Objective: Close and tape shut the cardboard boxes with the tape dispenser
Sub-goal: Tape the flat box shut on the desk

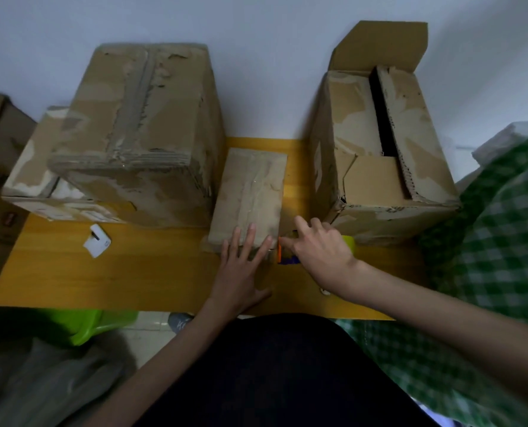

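Yellow table (151,272) (boxes (247,192), white gadget (97,241))

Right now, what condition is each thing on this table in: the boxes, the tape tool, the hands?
Small box: closed, tape along its top seam.
Big left box: closed, taped, stacked on a flatter box.
Right box: untaped, back flap up, dark gap between top flaps.
Tape dispenser: mostly hidden under the right hand, beside the small box.
Left hand: fingers flat on the small box's near end.
White gadget: lying untouched.
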### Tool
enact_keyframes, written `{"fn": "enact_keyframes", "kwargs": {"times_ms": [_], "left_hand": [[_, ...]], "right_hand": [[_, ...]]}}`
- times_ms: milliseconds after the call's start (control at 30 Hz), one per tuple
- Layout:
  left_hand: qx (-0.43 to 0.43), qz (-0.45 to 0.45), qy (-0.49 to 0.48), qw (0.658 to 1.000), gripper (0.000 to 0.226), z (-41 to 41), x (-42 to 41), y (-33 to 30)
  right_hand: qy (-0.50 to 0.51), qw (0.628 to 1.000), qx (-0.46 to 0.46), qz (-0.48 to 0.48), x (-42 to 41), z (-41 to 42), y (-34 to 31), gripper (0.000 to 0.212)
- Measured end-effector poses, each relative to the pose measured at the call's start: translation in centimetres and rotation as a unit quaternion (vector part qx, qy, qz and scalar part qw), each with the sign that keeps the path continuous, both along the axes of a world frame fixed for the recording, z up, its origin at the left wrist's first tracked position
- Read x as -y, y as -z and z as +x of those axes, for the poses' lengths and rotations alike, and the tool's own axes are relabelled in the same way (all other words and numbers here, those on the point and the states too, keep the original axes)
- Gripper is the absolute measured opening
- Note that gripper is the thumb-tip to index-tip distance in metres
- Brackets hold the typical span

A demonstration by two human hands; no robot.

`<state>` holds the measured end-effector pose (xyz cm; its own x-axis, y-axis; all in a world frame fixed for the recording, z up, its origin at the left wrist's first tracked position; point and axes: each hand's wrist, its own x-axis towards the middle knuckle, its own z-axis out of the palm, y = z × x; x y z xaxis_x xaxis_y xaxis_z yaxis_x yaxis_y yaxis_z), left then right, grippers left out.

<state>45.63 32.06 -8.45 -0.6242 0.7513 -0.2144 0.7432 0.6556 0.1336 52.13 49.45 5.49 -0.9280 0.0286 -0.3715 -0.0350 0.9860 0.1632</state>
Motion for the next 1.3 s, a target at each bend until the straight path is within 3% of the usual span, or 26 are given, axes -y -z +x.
{"fn": "enact_keyframes", "kwargs": {"times_ms": [400, 533, 600, 667, 767, 867, 1000, 1067, 1200, 1300], "left_hand": [[0.001, -0.021, 0.007, 1.000, 0.123, 0.2, -0.3, -0.3], [0.011, -0.014, -0.008, 1.000, 0.119, 0.2, -0.2, -0.6], [0.006, -0.014, -0.008, 1.000, 0.118, -0.1, -0.2, -0.7], [0.008, -0.008, -0.015, 1.000, 0.119, -0.2, -0.5, -0.9], [0.022, -0.014, -0.011, 1.000, 0.121, 0.0, -0.4, -0.8], [0.022, -0.016, -0.010, 1.000, 0.120, -0.4, -0.3, -0.8], [0.023, -0.020, -0.009, 1.000, 0.116, -0.4, -0.5, -0.8], [0.013, -0.018, -0.008, 1.000, 0.115, -0.4, -0.5, -0.8], [0.018, -0.030, -0.002, 0.999, 0.112, -0.5, -0.5, -1.1], [0.029, -0.028, -0.002, 0.999, 0.109, -0.8, -0.4, -1.3]], "right_hand": [[-0.029, 0.997, 0.030, 0.064, -0.5, -1.5, 0.9, 0.048], [-0.007, 0.990, 0.127, 0.068, -1.8, 0.3, 3.8, 0.038], [0.042, 0.990, 0.136, 0.011, -3.4, 1.7, 5.3, 0.044], [0.107, 0.989, 0.079, -0.060, -5.4, 1.1, 5.4, 0.057], [0.144, 0.983, 0.037, -0.112, -6.1, -0.1, 5.8, 0.061], [0.230, 0.947, 0.049, -0.218, -6.3, 0.4, 7.6, 0.063], [0.372, 0.854, -0.001, -0.364, -5.7, 2.9, 10.4, 0.060], [0.369, 0.848, -0.019, -0.379, -4.5, 3.7, 11.8, 0.046], [0.360, 0.841, -0.041, -0.401, -2.2, 4.0, 14.1, 0.049], [0.390, 0.806, -0.063, -0.442, -0.9, 3.3, 15.7, 0.050]]}}
